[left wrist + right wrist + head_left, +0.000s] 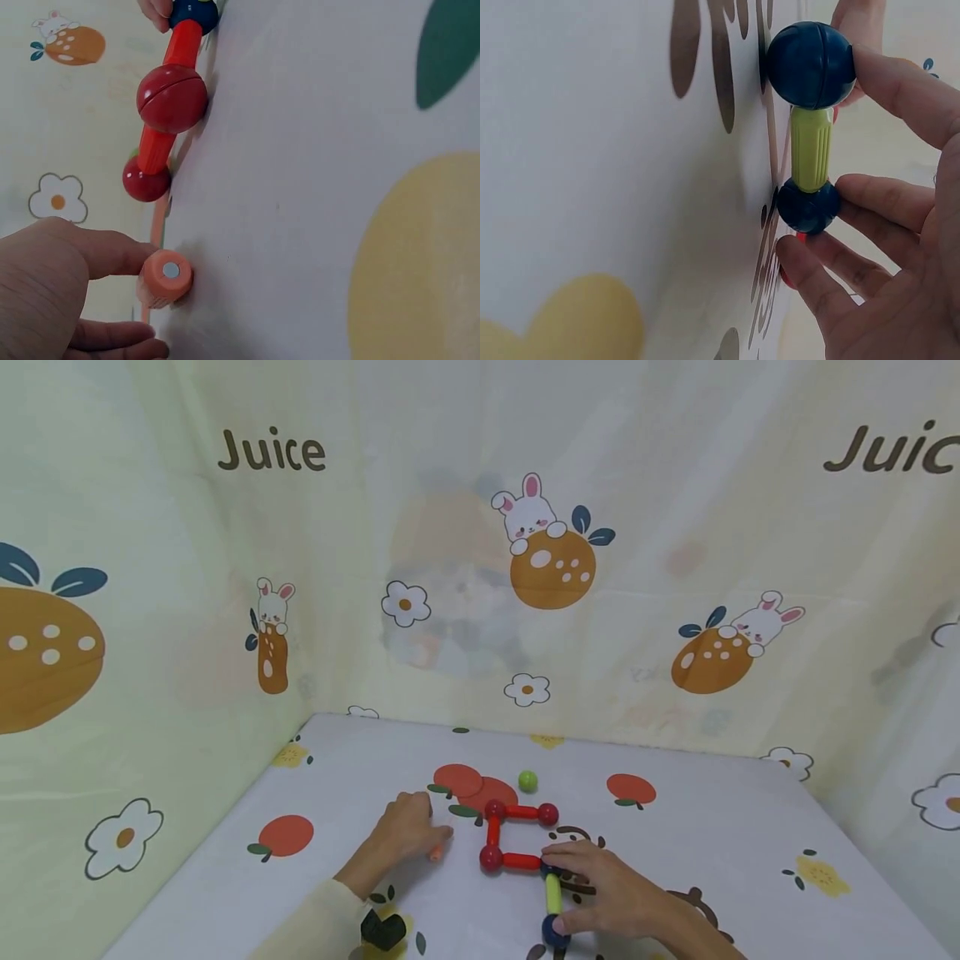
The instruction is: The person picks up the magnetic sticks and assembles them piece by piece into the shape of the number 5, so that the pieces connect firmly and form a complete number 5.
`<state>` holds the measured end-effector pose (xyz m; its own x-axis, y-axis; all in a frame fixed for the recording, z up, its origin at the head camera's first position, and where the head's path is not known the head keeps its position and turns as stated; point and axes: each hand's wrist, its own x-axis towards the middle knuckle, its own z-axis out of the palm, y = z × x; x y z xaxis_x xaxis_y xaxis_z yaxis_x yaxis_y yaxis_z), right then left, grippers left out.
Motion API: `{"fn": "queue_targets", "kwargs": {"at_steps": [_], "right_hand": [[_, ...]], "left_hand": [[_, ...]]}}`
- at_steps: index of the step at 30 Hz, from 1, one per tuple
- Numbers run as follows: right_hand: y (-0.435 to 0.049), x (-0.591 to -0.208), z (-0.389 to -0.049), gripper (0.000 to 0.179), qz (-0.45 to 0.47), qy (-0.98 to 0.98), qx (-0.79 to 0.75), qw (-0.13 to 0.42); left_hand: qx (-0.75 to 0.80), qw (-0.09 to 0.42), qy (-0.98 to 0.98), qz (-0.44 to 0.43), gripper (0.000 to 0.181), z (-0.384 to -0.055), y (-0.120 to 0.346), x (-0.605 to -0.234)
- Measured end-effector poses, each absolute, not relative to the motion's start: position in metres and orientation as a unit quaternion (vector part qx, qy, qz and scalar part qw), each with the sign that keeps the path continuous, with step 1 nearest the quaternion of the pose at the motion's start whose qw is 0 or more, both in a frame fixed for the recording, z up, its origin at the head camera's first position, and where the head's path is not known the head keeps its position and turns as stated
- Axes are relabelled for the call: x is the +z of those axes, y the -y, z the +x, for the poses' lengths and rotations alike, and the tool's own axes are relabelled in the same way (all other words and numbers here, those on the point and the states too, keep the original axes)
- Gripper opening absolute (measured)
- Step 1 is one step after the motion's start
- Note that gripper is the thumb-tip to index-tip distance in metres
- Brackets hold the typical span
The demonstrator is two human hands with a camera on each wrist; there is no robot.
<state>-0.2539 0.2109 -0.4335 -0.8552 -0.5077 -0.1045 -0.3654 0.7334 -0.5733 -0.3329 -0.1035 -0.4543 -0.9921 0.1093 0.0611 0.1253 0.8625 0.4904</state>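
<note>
On the white cloth, red building rods and dark red balls form an open-sided square; a red rod runs from one red ball to a dark blue ball. From that ball a yellow-green rod leads to a nearer dark blue ball. My right hand holds this blue-ended piece, thumb on the nearer ball, fingers at the farther one. Left of the square, my left hand grips an orange rod whose end shows a silvery disc. Some left fingertips are hidden behind it.
A small light-green ball sits behind the square. Patterned curtains enclose the table at the back and sides. Printed fruit and flowers mark the tablecloth. A black object shows at the left wrist.
</note>
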Motion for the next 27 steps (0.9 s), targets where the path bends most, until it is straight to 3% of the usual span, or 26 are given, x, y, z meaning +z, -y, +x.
{"fn": "queue_targets", "kwargs": {"at_steps": [7, 14, 27], "right_hand": [[-0.211, -0.436, -0.255, 0.075, -0.243, -0.915, -0.295, 0.128], [-0.212, -0.437, -0.255, 0.075, -0.249, -0.912, -0.302, 0.123], [-0.213, -0.438, -0.254, 0.074, -0.250, -0.910, -0.308, 0.124]], "left_hand": [[-0.281, -0.013, 0.956, -0.080, 0.018, -0.327, 0.105, -0.451], [-0.265, -0.019, 0.962, -0.068, 0.030, -0.318, 0.103, -0.448], [-0.256, -0.014, 0.961, -0.102, 0.021, -0.298, 0.105, -0.435]]}}
